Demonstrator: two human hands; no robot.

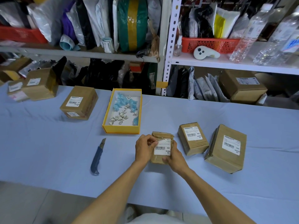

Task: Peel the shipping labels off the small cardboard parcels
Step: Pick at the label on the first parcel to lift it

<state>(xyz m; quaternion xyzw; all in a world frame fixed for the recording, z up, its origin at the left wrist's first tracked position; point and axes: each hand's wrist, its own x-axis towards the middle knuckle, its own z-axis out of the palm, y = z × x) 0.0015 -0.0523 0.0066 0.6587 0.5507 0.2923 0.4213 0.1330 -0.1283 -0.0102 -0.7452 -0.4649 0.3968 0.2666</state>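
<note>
Fingers (151,141) of left hand (144,148) pinch the label (162,148) corner while right hand (174,157) grips the parcel's (156,159) lower end.

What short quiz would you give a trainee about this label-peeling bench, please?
1. True or false: the right hand holds the parcel while the knife lies untouched on the table.
2. Which part of the label is pinched by the fingers of the left hand? A. top left corner B. bottom right corner C. middle
3. Fill in: crumpled scraps lie in a box coloured ___.
Key: 1 true; 2 A; 3 yellow.
</note>
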